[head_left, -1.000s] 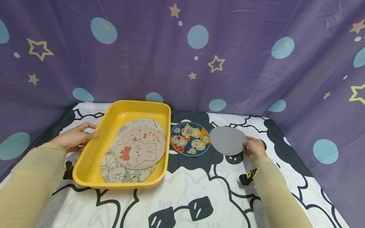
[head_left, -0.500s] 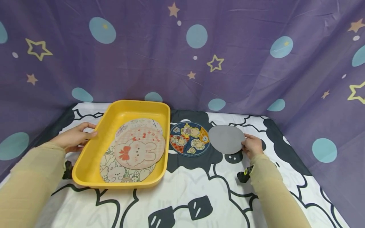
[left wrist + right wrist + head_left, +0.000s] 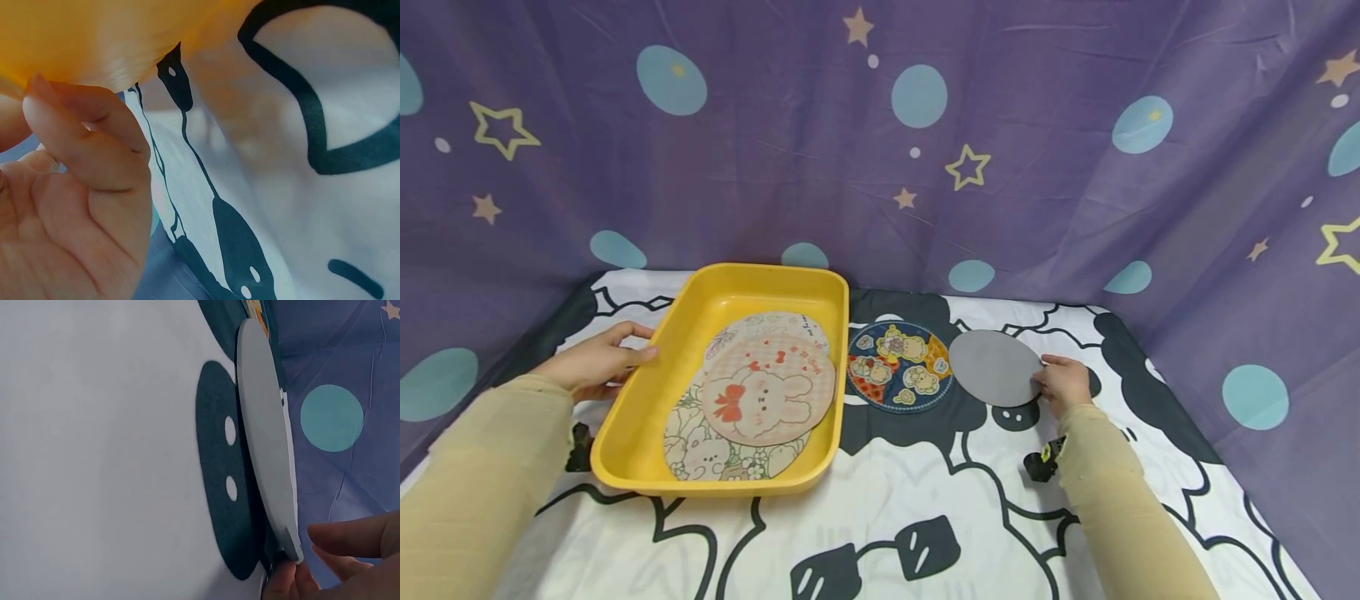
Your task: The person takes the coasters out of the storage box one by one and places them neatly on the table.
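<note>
My left hand (image 3: 602, 360) holds the left side of a yellow tray (image 3: 625, 446), fingertips at its outer wall. In the left wrist view, those fingers (image 3: 81, 134) bend up against the yellow plastic (image 3: 69, 37). Overlapping round mats lie in the tray, a pink bunny mat (image 3: 767, 400) on top. At the right, my right hand (image 3: 1066, 383) pinches the edge of a plain grey round mat (image 3: 996, 367). The right wrist view shows that grey mat (image 3: 265, 425) nearly edge-on, with fingertips under its near end and its lip bent up there.
Between the tray and the grey mat lies a dark blue round mat (image 3: 898, 367) with cartoon bears. A cloth with cartoon sheep (image 3: 865, 500) covers the table. Behind it hangs a purple curtain (image 3: 820, 150) with stars and dots.
The grey mat has shifted slightly left with my right hand and its bent outline has flattened to a smooth oval. My left hand and the tray stay put.
</note>
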The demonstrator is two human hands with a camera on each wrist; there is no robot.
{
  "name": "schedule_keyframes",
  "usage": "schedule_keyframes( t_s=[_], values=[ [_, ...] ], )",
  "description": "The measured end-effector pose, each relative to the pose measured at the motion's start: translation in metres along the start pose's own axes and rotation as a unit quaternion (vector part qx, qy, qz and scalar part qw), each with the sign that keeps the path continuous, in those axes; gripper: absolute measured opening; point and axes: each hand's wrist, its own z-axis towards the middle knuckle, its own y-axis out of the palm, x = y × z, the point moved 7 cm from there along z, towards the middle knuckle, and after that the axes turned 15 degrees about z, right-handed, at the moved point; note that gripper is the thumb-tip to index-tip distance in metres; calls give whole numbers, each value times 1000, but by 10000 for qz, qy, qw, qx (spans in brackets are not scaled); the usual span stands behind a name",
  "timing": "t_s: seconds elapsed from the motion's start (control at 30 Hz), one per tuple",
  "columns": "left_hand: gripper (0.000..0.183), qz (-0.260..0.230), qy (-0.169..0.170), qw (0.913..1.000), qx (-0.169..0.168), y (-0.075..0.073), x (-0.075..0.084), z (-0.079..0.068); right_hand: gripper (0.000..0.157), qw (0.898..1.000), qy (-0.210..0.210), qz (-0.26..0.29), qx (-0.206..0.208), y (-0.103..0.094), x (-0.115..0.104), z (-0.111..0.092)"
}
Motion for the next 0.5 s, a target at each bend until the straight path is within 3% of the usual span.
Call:
schedule_keyframes(
  t_s=[0.3, 0.5],
  values=[
    [67, -3, 15, 10000, -12, 0, 0, 0, 52, 9992, -40, 243, 321, -6, -2, 0],
    [68, 38, -13, 10000, -7, 0, -1, 0, 47, 9979, -244, 568, 199, -1, -11, -7]
  ],
)
